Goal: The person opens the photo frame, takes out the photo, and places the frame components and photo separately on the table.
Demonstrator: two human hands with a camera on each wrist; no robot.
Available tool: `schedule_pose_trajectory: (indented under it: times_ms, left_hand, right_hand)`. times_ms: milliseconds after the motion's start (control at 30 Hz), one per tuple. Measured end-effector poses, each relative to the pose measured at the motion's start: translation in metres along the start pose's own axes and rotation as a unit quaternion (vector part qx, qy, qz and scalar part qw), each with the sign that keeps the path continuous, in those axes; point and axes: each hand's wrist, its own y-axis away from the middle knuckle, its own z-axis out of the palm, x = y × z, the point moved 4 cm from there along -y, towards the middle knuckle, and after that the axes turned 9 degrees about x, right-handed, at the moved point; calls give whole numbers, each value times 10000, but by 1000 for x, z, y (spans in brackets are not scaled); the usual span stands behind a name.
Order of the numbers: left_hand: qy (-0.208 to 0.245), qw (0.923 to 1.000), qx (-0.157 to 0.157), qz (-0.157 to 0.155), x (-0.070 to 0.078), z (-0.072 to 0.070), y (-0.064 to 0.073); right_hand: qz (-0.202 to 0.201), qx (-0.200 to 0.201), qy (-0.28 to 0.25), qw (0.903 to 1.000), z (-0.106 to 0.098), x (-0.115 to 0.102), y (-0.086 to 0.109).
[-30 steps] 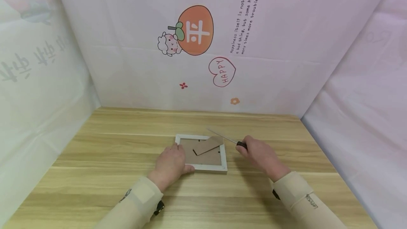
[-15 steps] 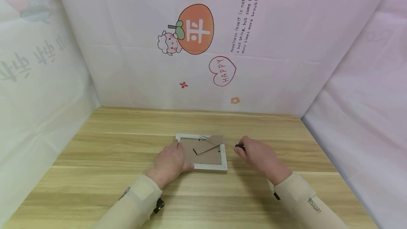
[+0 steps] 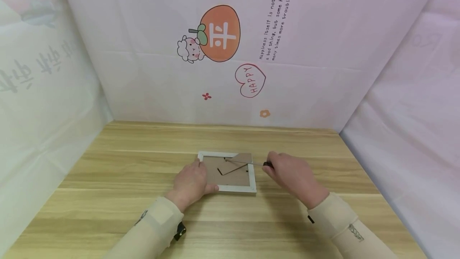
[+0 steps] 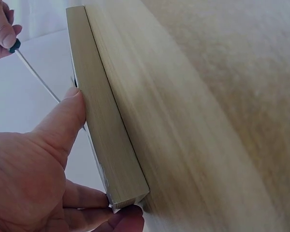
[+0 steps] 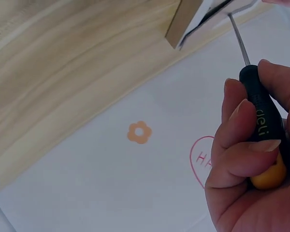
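Observation:
A white picture frame [image 3: 233, 189] lies back side up on the wooden table in the head view, its brown backboard [image 3: 237, 179] showing. A brown stand flap [image 3: 237, 164] slants across the backboard's upper right. My left hand [image 3: 190, 183] grips the frame's left end; in the left wrist view the thumb [image 4: 67, 116] touches one side while fingers curl at the corner. My right hand [image 3: 292, 175] holds a screwdriver [image 5: 263, 111] by its dark green and yellow handle. Its thin shaft reaches left over the flap, the tip right at a small dark tab [image 3: 225, 158] on the frame's far edge.
The wood-grain table [image 3: 143, 163] extends around the frame on all sides. White printed cloth [image 3: 161, 87] rises behind it, and pale cloth walls [image 3: 406, 131] stand at left and right.
My right hand has moved slightly left and lowered the screwdriver, bringing its tip from above the frame's far edge down to the dark tab. The left hand and frame stay nearly still.

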Motion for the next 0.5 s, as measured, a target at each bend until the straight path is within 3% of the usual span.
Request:
schedule_pose_trajectory:
  times_ms: [267, 500]
  left_hand:
    - [71, 9999, -45, -113, -1, 1, -1]
    - [82, 9997, -112, -218, 0, 1, -2]
  right_hand:
    - [-147, 155, 170, 9996, -8, -13, -10]
    - [-601, 780, 743, 9924, -7, -22, -2]
